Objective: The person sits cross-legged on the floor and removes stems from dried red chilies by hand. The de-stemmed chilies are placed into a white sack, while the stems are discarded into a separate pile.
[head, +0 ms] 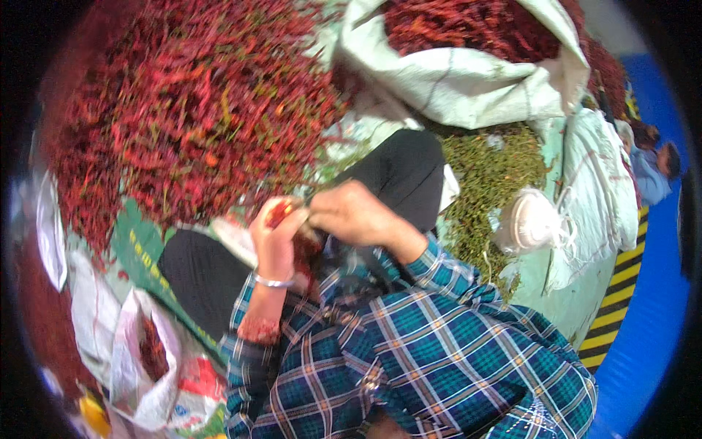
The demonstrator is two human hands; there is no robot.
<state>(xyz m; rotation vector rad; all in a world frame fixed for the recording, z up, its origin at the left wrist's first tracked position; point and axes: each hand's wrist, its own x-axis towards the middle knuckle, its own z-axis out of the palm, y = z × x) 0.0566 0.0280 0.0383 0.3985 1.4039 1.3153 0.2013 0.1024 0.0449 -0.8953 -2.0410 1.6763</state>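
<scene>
My left hand [275, 233], with a metal bangle at the wrist, is closed around red dried chillies [279, 212] that show between thumb and fingers. Against its fingertips, my right hand [351, 214] is bent inward, its fingers pinched at the stem end of the chillies; blur hides the exact grip. Both hands are over my lap, between my knees in dark trousers. Just beyond them spreads a large heap of red chillies [219, 110], many with green stems. Below the hands, something reddish in my lap is partly hidden.
An open white woven sack [466, 82] of red chillies stands at the far right. Beside my right knee lie a pile of green stems [488, 181], a roll of white string [524, 222] and a flattened sack [598, 192]. Another sack [170, 351] holds chillies at lower left. People sit at far right.
</scene>
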